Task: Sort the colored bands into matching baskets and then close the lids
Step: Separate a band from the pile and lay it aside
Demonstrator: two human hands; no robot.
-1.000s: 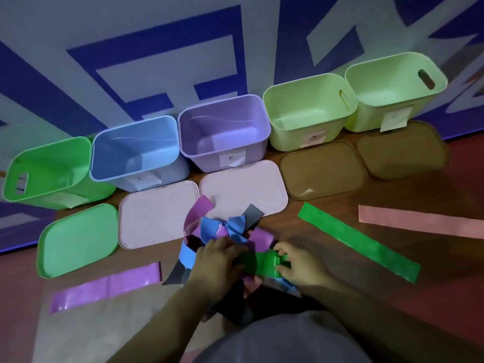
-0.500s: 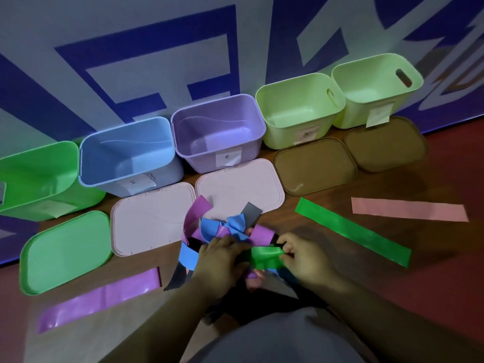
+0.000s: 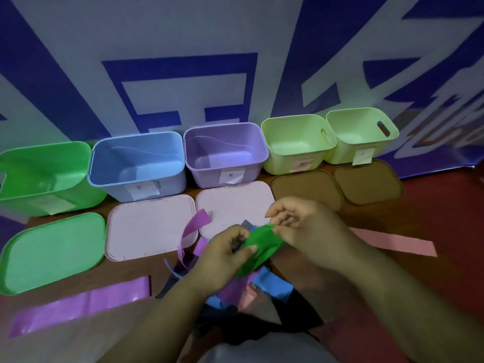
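Left hand (image 3: pixel 222 254) and right hand (image 3: pixel 301 224) pinch the crumpled green elastic band (image 3: pixel 258 248) (apparently tangled); draw it free slowly toward the green plastic basket (image 3: pixel 39 176).

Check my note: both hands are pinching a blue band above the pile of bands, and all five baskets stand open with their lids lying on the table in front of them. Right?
One slip: the head view shows a green band, not a blue one, pinched between the left hand and the right hand above the pile. The rest of the note stands.
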